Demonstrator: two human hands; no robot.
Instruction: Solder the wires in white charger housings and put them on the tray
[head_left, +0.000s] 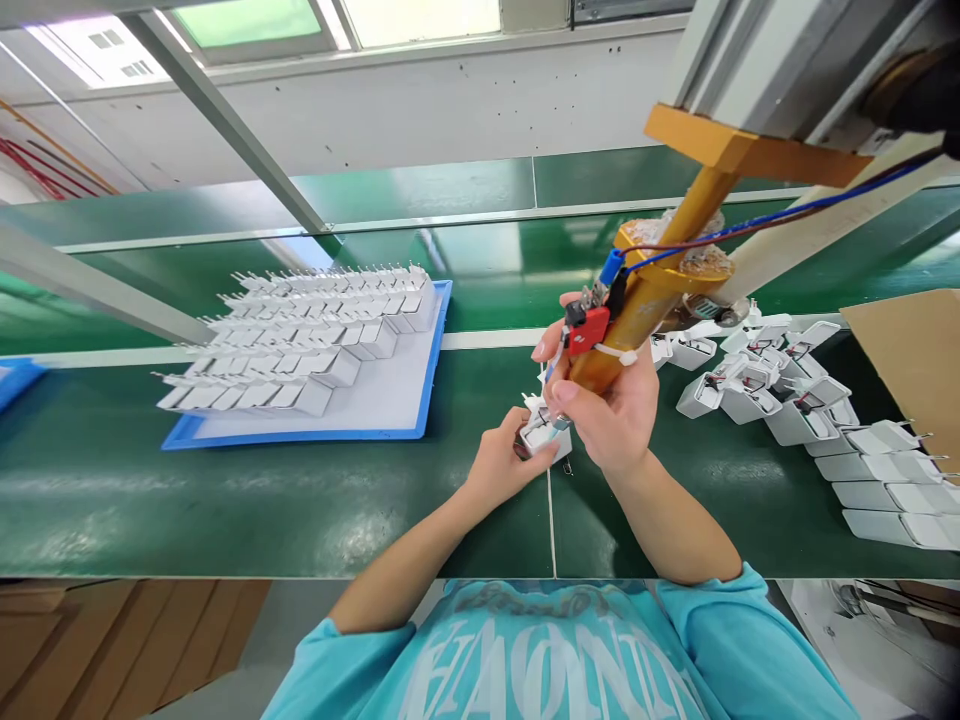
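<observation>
My left hand (504, 455) grips a small white plastic housing (546, 440) with wires and small parts inside its open top. A little metal prong sticks out below it. My right hand (619, 420) is wrapped round a yellow glue gun (637, 310), whose barrel carries a red switch (589, 332), a white cable tie and blue and brown wires. The gun slants down to the left, its metal nozzle (560, 423) at the housing's opening. Whether nozzle and housing touch, I cannot tell. Some fingers of the right hand are hidden behind the barrel.
On the left, a blue-rimmed tray (382, 428) bears rows of white housings (315, 365) with pins. Loose open housings (795, 415) lie to the right, beside a stacked row (892, 497) and cardboard (915, 360). Overhead, a metal-framed mount (757, 150) carries the gun; a grey post (232, 130) rises behind.
</observation>
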